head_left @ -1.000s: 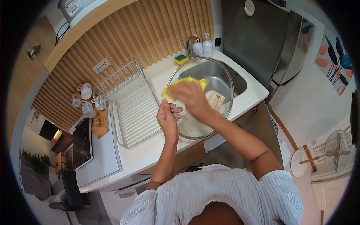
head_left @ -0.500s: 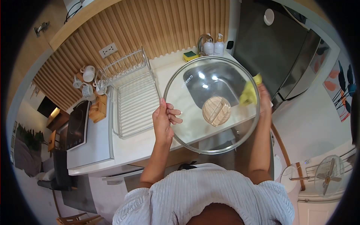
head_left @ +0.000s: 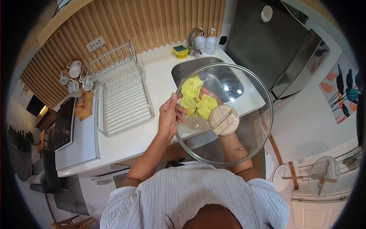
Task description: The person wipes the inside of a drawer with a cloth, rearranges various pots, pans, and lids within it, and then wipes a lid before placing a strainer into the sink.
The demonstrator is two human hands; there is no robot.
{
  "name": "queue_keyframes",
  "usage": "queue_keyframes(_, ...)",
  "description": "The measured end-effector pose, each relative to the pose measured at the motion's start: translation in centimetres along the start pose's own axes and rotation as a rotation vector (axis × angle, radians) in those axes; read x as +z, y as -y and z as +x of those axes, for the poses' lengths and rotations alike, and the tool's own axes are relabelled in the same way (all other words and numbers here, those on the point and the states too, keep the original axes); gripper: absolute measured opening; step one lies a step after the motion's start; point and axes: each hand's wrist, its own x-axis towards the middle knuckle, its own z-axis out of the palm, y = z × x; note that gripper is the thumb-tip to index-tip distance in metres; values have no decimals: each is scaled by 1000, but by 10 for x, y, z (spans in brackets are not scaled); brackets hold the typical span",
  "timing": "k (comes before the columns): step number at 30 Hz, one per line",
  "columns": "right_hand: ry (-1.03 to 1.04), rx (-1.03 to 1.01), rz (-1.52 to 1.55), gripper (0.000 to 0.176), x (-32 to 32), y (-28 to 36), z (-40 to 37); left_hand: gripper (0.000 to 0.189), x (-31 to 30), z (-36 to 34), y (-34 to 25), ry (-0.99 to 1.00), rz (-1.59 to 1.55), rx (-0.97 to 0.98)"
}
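Observation:
A round glass lid [head_left: 251, 114] with a metal rim and a wooden knob [head_left: 224, 120] is held up over the counter edge and the sink. My left hand [head_left: 170, 116] grips its rim at the left side. Seen through the glass, my right hand [head_left: 209, 95] is on the far side of the lid, closed on a yellow-green cloth [head_left: 194, 100]. The cloth lies bunched against or close to the left part of the glass, near my left fingers. Part of my right hand is hidden by the cloth and the knob.
Behind the lid is a steel sink [head_left: 183, 70] with a faucet [head_left: 191, 40], two pump bottles [head_left: 210, 42] and a sponge [head_left: 180, 51]. An empty dish rack [head_left: 126, 99] stands left, beyond it mugs [head_left: 75, 68] and a cooktop [head_left: 65, 122]. A fridge [head_left: 267, 45] stands right.
My right hand has moved left with the cloth, from the lid's right edge to behind its left part. The lid appears turned, its lettering now further right. The whole view has shifted.

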Motion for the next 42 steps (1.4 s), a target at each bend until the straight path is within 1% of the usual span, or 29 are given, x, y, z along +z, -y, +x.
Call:
queue_keyframes(1,-4,1,3,43,-2,0,0,50,-1,0,-1,11,2,4)
queue_keyframes(3,-213,-127,442,41,-7,5,-1,51,-4,0,1,20,-6,5)
queue_keyframes(4,-213,-121,439,41,-8,10,-7,50,-7,1,4,13,11,-22)
queue_keyframes(6,-250,-342,323,40,-4,27,-23,49,-14,2,8,3,34,-47)
queue_keyframes(7,-204,-297,615,38,-43,16,-32,48,-17,4,10,-5,44,-72)
queue_keyframes(8,-206,-298,615,38,-60,8,-41,47,-17,3,13,-12,52,-102)
queue_keyframes(10,-181,-425,643,35,-81,-6,-62,46,-16,-1,17,-16,46,-107)
queue_keyframes(11,-183,-424,643,35,-90,-9,-69,45,-16,-2,18,-22,45,-109)
queue_keyframes(13,-55,-374,659,31,-102,-15,-82,45,-16,0,22,-24,42,-117)
queue_keyframes(14,-62,-378,660,31,-94,-14,-84,44,-15,1,24,-23,40,-120)
queue_keyframes(16,-325,-418,425,33,-71,-6,-85,43,-15,5,23,-16,26,-117)
queue_keyframes(17,-330,-422,421,33,-75,-10,-90,42,-14,6,23,-15,10,-110)
queue_keyframes(19,-447,-641,44,37,-87,-21,-97,42,-12,7,20,-24,5,-112)
queue_keyframes(20,-482,-666,-6,36,-85,-18,-97,42,-12,8,19,-35,0,-112)
queue_keyframes(24,-519,-631,17,35,-70,-12,-92,43,-13,12,22,-46,-11,-114)
queue_keyframes(28,-531,-575,31,33,-35,-14,-96,43,-14,13,26,-90,-17,-117)
queue_keyframes(31,-548,-494,24,31,-3,1,-87,44,-8,8,33,-126,-38,-109)
queue_keyframes(33,-543,-386,66,31,6,7,-69,44,-4,4,37,-139,-55,-93)
queue_keyframes(34,-519,-331,143,30,3,1,-60,43,-2,4,37,-137,-60,-77)
queue_keyframes(36,-355,-215,454,29,-32,-34,-51,43,0,6,36,-129,-63,-60)
queue_keyframes(37,-355,-222,453,29,-32,-37,-45,43,-3,9,34,-120,-46,-50)
queue_keyframes(39,-154,-230,375,31,-30,-40,-38,43,-4,11,24,-110,-30,-42)
queue_keyframes(40,-156,-229,375,31,-32,-34,-37,43,-5,9,19,-115,-29,-37)
queue_keyframes(42,-188,-285,535,34,-26,-10,-36,43,-10,9,15,-127,-27,-35)
